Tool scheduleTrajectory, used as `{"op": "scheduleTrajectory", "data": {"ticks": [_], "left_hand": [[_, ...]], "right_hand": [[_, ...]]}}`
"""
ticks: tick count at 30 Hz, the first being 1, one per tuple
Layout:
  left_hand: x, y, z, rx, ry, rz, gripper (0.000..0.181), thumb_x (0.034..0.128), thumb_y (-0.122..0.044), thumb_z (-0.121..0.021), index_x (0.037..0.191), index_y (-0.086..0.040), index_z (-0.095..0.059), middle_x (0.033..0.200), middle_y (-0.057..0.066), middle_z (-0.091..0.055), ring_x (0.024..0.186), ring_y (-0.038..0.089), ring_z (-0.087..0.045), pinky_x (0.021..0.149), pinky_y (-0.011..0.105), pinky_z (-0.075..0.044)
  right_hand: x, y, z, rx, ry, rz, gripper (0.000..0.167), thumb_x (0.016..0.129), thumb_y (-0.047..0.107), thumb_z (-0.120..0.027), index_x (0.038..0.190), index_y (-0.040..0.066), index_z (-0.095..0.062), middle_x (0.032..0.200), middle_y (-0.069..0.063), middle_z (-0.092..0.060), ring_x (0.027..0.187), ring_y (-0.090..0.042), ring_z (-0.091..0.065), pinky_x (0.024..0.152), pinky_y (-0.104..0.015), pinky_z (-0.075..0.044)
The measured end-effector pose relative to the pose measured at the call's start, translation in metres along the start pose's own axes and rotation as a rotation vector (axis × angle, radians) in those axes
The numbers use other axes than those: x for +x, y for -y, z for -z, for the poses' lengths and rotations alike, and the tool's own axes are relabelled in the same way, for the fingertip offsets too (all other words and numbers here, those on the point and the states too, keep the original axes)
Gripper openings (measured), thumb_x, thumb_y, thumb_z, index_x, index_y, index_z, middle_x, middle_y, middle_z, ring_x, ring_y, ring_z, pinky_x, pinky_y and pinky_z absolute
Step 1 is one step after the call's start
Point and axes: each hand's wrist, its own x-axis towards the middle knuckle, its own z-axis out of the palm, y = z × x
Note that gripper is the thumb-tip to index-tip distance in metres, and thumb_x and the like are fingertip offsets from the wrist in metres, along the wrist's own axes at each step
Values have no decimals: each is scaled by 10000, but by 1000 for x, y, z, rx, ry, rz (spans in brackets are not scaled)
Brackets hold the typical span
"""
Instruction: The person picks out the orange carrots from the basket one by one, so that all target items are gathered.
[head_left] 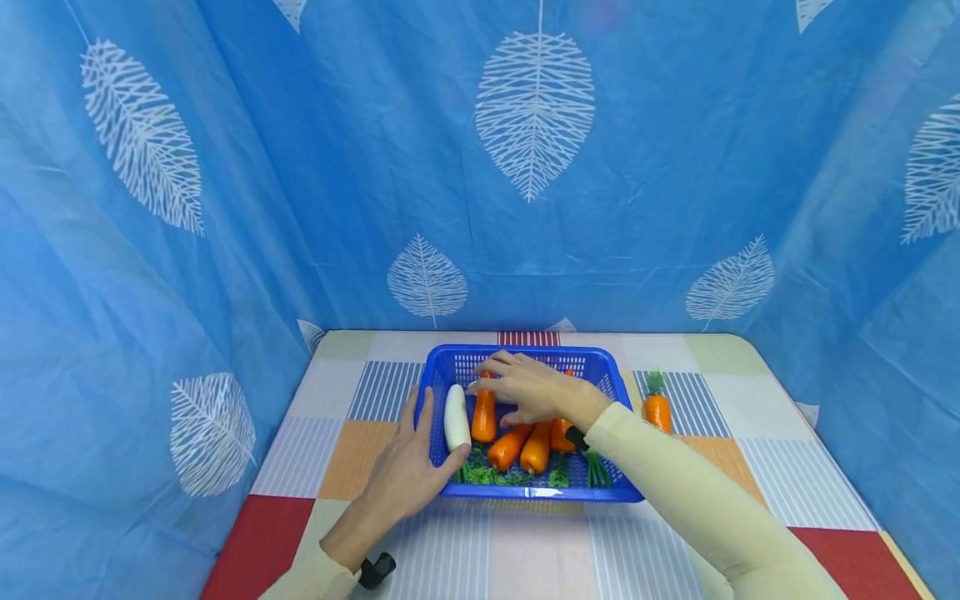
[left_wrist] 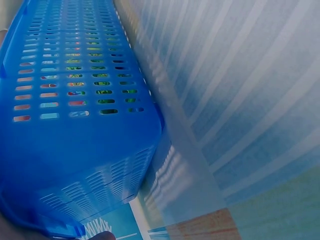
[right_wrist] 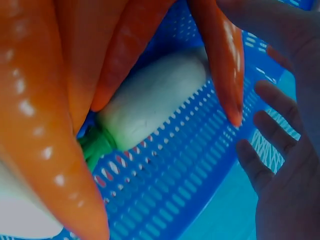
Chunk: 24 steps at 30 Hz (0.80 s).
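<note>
A: Which thing?

B: Carrot point(head_left: 484, 418), inside the blue basket point(head_left: 540, 493), just right of a white radish point(head_left: 454, 412). Basket's on the table point(head_left: 540, 550).

A: Handling?

B: Glossy, smooth. My guess: light, stiff, slightly slippery, not fragile. Take it across the thick body, thumb opposite fingers; the tapered end would likely slip.

A: Hands?

B: Apart from each other. Right hand point(head_left: 536, 390): over the basket, fingers spread and loosely bent, nothing visibly gripped. Wrist view has a gap between its fingertips and the nearest carrot tip; thumb contact, can't tell.

A: Left?

B: Left hand point(head_left: 408, 475): at the basket's left side, fingers extended, thumb spread wide by the radish's near end. Holding nothing I can see; rim contact unclear.
</note>
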Motion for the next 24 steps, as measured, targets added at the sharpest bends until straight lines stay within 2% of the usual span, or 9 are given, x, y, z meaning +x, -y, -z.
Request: {"op": "scheduleTrajectory", "data": {"ticks": [13,24], "left_hand": [[-2,1,-1,18,3,2,1110,1089,-656,-719,1884,-114,-166,1967,247,-100,1531,638,-608,1039,747,-667],[-1,0,-2,23,-3,3,1107,1098,-679,-688,1886,-114,-153,1966,248,-106,1569,632,-575,1067,749,-654]], "right_hand": [[16,12,-12,-63,60,71,521,1028,352,-926,1524,354,-768,1648,19,-697,1638,-310,-514,1427,-652,-373],[20,16,-15,-111,76,64,378,1029,334,-925,1394,350,-826,1533,29,-762,1565,-287,-571,1397,-635,-407]]}}
